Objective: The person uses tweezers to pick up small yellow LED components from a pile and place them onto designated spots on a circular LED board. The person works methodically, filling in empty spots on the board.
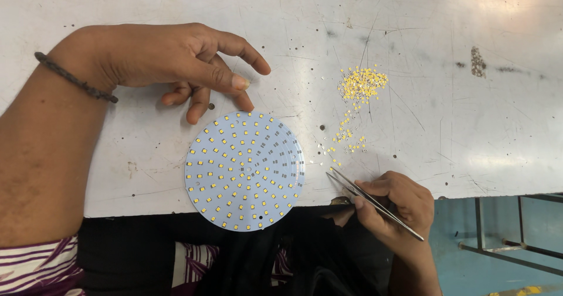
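Left hand (176,61) is sitting upper left of centre, fingers loosely curled, grasping nothing; fingertips (240,83) are hovering just above the top edge of the disc (245,170), touching or nearly so, can't tell which. Cord bracelet (75,77) is on that wrist.

Right hand (394,205) is working lower right of centre, fingers pinched around tweezers (372,201). Tips are pointing up-left toward the disc's right edge, just beside it, not touching. Whether a chip is caught in the tips is too small to tell.

Disc is lying flat at centre frame, round, white, its lower part overhanging the front edge of the table (446,126). Most pads are carrying small yellow chips; a patch on the right side is looking bare.

Loose chips (362,84) are piled upper right of centre, with a thinner trail (348,136) running down toward the tweezers.

Risks, as a judgement:
- Disc is hanging over the table edge with no hand pressing it down; a nudge from the tweezers could be tipping or sliding it onto the lap.
- Placed chips are probably sitting loose; any jolt of the disc would be scattering them.
- Tweezers squeezed too hard could be flicking a chip away; too soft, dropping it short.
- Right wrist sweeping across could be dragging the trail off the table.
- Left fingers bumping the top rim could be shifting the disc mid-placement.
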